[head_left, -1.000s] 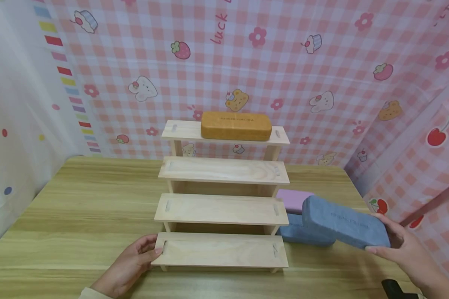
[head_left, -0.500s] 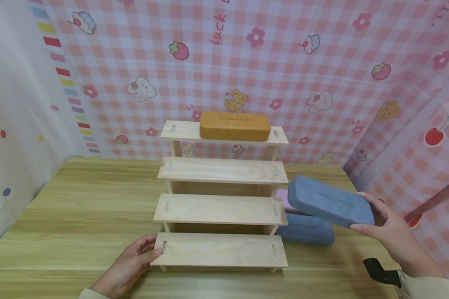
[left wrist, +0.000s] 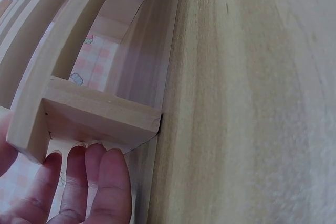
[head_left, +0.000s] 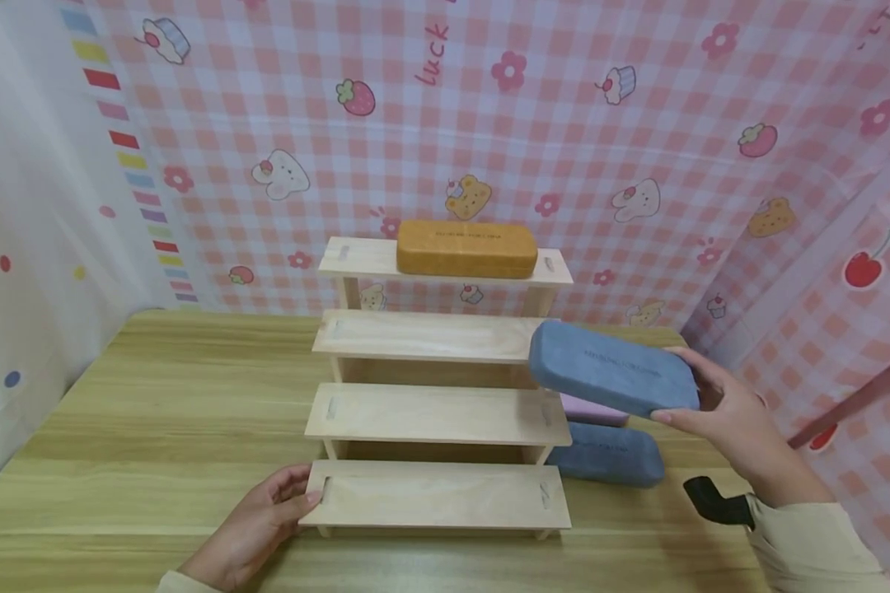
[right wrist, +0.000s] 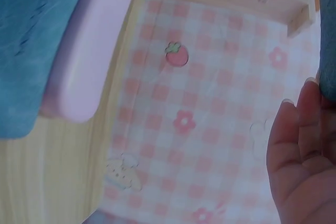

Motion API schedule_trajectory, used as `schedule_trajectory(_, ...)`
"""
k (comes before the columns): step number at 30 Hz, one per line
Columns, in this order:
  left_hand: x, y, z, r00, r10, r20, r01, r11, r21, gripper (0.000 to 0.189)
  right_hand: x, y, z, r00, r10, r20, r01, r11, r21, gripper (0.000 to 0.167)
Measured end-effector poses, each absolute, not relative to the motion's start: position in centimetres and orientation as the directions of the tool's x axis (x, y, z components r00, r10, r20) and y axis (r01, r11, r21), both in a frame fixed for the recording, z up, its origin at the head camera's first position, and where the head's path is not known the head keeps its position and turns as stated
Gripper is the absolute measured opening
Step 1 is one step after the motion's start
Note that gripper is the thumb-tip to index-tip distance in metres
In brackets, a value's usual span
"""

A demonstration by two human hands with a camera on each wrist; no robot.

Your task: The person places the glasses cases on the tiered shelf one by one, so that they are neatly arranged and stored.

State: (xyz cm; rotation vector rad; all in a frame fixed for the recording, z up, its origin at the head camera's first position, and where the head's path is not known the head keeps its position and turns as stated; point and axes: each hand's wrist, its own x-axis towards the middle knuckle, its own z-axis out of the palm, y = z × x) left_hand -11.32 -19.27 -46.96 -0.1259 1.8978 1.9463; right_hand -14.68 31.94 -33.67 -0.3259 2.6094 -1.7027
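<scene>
My right hand point(head_left: 730, 416) grips the right end of a blue glasses case point(head_left: 611, 368), thumb in front and fingers behind. The case is raised and slightly tilted, its left end overlapping the second-highest shelf's right end in the head view. In the right wrist view only an edge of this case shows by the fingertips. My left hand point(head_left: 255, 523) holds the left end of the lowest shelf of a wooden step stand point(head_left: 437, 494), thumb on top. Its fingertips point(left wrist: 113, 161) reach the side support in the left wrist view. An orange glasses case point(head_left: 467, 249) lies on the top shelf.
Right of the stand, another blue case point(head_left: 615, 455) lies on the wooden table point(head_left: 156, 445). A lilac case point(right wrist: 89, 51) lies behind it, partly hidden by the held one in the head view. A checked cloth point(head_left: 415, 148) hangs behind the table.
My right hand has lifted the blue glasses case and carried it left toward the stand's second-highest shelf. My left hand has stayed on the lowest shelf.
</scene>
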Motion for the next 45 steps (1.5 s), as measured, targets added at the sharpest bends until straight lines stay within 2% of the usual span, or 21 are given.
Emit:
schedule_trajectory(10,-11.2,-19.2,-46.7,-0.907,0.225,-0.355,-0.360,0.021,0.933,0.062,-16.3,29.3,-32.2,-0.991,-0.135,0.023,-0.096,0.568,-0.817,0.079)
schedule_trajectory(19,-11.1,-19.2,-46.6,-0.907,0.221,-0.357,-0.362,0.020,0.932,0.062,-17.5,26.7,-31.2,-0.980,-0.194,0.053,-0.138,0.454,-0.880,0.067)
schedule_trajectory(28,-11.1,-19.2,-46.7,-0.908,0.220,-0.357,-0.363,0.015,0.932,0.063,-18.6,24.8,-30.1,-0.987,-0.162,-0.009,-0.085,0.563,-0.822,0.080)
schedule_trajectory(45,-11.2,-19.3,-46.8,-0.911,0.227,-0.345,-0.351,0.015,0.936,0.063,-20.8,21.1,-30.4,-0.975,-0.223,-0.003,-0.112,0.500,-0.859,0.078)
